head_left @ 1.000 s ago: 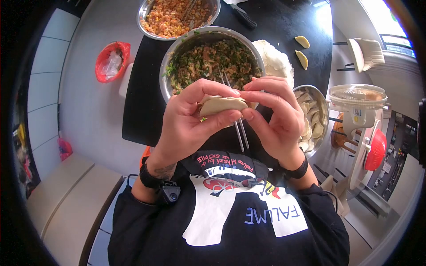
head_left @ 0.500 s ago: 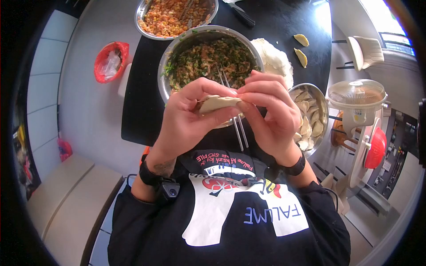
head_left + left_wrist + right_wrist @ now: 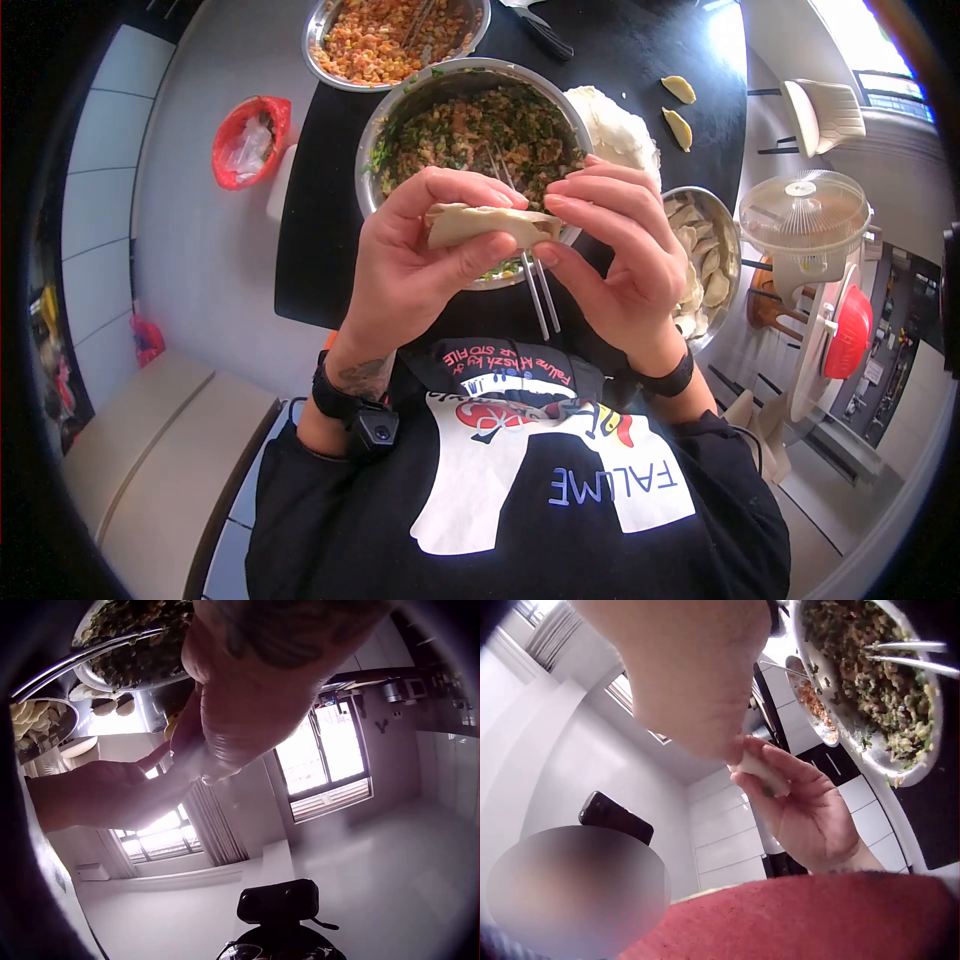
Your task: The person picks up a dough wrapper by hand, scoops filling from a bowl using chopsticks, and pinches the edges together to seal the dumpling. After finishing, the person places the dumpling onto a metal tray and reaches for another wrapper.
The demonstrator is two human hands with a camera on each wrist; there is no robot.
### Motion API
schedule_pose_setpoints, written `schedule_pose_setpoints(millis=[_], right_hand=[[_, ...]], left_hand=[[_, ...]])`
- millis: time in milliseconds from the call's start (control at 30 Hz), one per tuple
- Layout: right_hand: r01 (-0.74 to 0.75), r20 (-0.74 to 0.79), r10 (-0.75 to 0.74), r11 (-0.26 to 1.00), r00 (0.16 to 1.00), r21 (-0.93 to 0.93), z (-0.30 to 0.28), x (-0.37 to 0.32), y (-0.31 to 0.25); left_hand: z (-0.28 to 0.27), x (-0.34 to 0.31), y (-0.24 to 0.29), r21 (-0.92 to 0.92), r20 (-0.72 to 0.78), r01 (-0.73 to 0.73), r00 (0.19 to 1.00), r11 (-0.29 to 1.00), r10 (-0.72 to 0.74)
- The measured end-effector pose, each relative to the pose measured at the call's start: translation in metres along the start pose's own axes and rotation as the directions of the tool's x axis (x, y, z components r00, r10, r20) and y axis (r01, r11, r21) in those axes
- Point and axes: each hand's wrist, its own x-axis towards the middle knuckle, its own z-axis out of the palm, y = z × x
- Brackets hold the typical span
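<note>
In the head view a folded piece of pale dough (image 3: 480,227) is held between both hands, above the near side of a steel bowl of green-flecked filling (image 3: 475,125). My left hand (image 3: 405,250) grips its left part, thumb in front and fingers behind. The right hand (image 3: 630,255) pinches the right end between thumb and fingertips. Chopsticks (image 3: 535,285) lean in the bowl, under the dough. The right wrist view shows the dough (image 3: 769,776) in the left hand (image 3: 814,817). In the left wrist view the dough is hidden behind the hand.
A bowl of orange filling (image 3: 385,45) stands at the back left. Right of the filling bowl are a white dough mass (image 3: 615,135), a bowl of dumplings (image 3: 708,265) and two loose dough pieces (image 3: 679,130). A knife (image 3: 545,35) lies at the back, and a fan (image 3: 805,220) stands at the right.
The dough has shifted slightly left, and its right end shows more between the hands. The right hand's fingers have lifted and spread a little from the left fingers.
</note>
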Motion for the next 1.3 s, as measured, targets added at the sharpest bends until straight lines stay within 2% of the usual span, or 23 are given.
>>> schedule_pose_setpoints(millis=[67,133,267,333,367,433,467,567,733,833,933,1000,1133,1200,1300], right_hand=[[-0.005,-0.044,0.004,1.0,0.999,-0.022,0.0,-0.001,-0.001],[0.074,-0.02,-0.075,0.996,0.997,-0.051,-0.001,-0.003,0.003],[0.078,0.011,-0.078,0.995,0.997,-0.062,-0.002,-0.003,0.002],[-0.038,-0.04,0.039,0.999,0.998,0.009,0.0,0.0,-0.002],[-0.039,-0.04,0.039,0.999,0.998,0.01,0.0,0.0,-0.002],[-0.14,0.025,0.139,0.988,0.99,0.066,-0.001,-0.001,-0.002],[-0.141,0.025,0.139,0.988,0.99,0.066,-0.001,-0.001,-0.001],[-0.102,0.027,0.1,0.991,0.995,0.081,0.0,-0.003,0.003],[0.008,-0.011,-0.008,1.0,1.0,-0.022,0.001,-0.004,0.003],[0.077,0.019,-0.075,0.989,0.997,-0.124,-0.001,-0.004,0.001],[0.109,0.013,-0.108,0.983,0.994,-0.15,0.0,-0.007,0.001],[0.097,-0.024,-0.102,0.983,0.995,-0.154,0.004,-0.011,0.001],[0.052,0.03,-0.05,0.996,0.998,-0.075,0.004,-0.009,0.008],[-0.103,-0.011,0.103,0.995,0.995,-0.018,0.005,-0.007,0.0],[-0.062,0.025,0.062,0.998,0.998,-0.004,0.002,-0.005,0.0]], left_hand=[[0.001,0.0,0.001,-0.016,0.004,0.011,1.0,1.0,-0.011],[0.001,-0.001,0.002,-0.033,0.008,0.023,1.0,0.999,-0.022],[0.002,-0.001,0.002,-0.045,-0.003,0.036,0.999,0.998,-0.037],[0.002,-0.001,0.002,-0.051,0.0,0.043,0.999,0.998,-0.043],[0.001,-0.001,0.002,-0.022,0.017,0.03,0.999,0.999,-0.029],[0.001,0.0,0.003,0.007,0.035,0.016,0.999,1.0,-0.016],[0.002,0.0,0.004,0.018,0.033,0.009,0.999,1.0,-0.009],[0.003,-0.001,0.005,0.03,0.033,0.003,0.999,1.0,-0.004],[0.004,-0.001,0.006,0.05,0.032,0.015,0.999,0.999,-0.017],[0.005,-0.001,0.006,0.05,0.019,0.019,1.0,0.999,-0.02],[0.006,-0.001,0.003,0.029,0.021,0.028,0.999,0.999,-0.029],[0.007,-0.002,0.0,0.069,0.034,0.032,0.999,0.997,-0.034],[0.002,-0.003,0.001,0.036,-0.016,0.104,0.995,0.994,-0.103],[0.001,-0.003,0.001,0.005,-0.043,0.099,0.994,0.995,-0.098],[0.001,-0.001,0.001,0.023,0.002,0.068,0.998,0.997,-0.068]])
